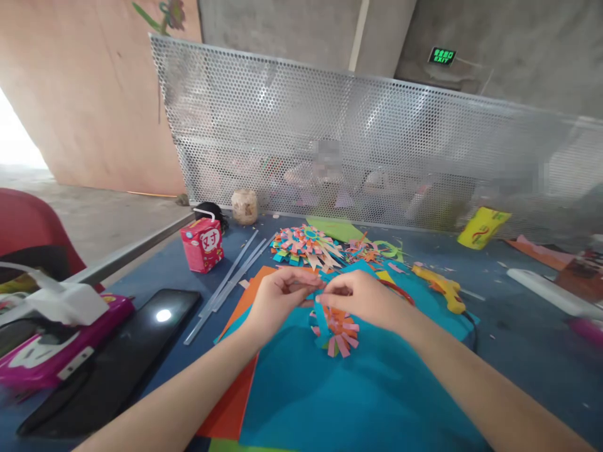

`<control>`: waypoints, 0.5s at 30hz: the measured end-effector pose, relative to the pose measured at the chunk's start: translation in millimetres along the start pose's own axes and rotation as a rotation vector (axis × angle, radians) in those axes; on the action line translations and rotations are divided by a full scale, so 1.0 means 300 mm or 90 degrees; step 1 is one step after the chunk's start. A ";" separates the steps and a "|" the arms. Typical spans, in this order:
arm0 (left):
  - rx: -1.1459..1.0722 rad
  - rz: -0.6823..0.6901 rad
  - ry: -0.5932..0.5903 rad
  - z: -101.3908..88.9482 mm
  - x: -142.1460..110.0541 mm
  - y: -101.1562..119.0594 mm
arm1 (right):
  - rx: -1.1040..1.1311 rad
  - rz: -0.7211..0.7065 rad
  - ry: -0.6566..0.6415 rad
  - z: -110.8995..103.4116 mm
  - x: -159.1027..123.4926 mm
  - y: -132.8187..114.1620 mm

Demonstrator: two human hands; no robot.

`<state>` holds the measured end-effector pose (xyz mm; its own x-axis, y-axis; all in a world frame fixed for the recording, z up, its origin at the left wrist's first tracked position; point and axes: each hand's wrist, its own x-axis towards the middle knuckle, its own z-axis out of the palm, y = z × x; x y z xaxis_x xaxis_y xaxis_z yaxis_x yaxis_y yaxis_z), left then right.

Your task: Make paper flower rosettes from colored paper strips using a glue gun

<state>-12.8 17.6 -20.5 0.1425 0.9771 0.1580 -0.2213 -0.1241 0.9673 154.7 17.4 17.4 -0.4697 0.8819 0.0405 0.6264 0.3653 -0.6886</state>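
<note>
At the frame's centre, the right hand (365, 300) pinches a blue paper strip (322, 321); the left hand (282, 294) is beside it, its grip unclear. Just below, a fringed paper flower (342, 334) shows against the blue sheet (358, 395) on the bench (532, 333).

- far left's totally blown out
- bright glare spot on the phone (117, 361)
- soft shadows on the blue paper (353, 389)
- edges kinda stretched, blurry
</note>
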 end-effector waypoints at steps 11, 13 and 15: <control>0.252 0.194 -0.196 -0.036 0.010 -0.009 | 0.306 0.118 -0.020 -0.010 -0.018 0.080; 0.459 0.232 -0.339 -0.060 0.010 -0.005 | 0.427 0.157 0.031 -0.022 -0.015 0.126; 0.592 0.236 -0.425 -0.075 0.005 0.001 | 0.516 0.183 0.065 -0.026 -0.014 0.170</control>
<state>-34.3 22.9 -24.4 0.7494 0.6078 0.2626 0.3873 -0.7241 0.5707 193.5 34.6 -12.2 -0.2789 0.9438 -0.1771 0.0583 -0.1674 -0.9842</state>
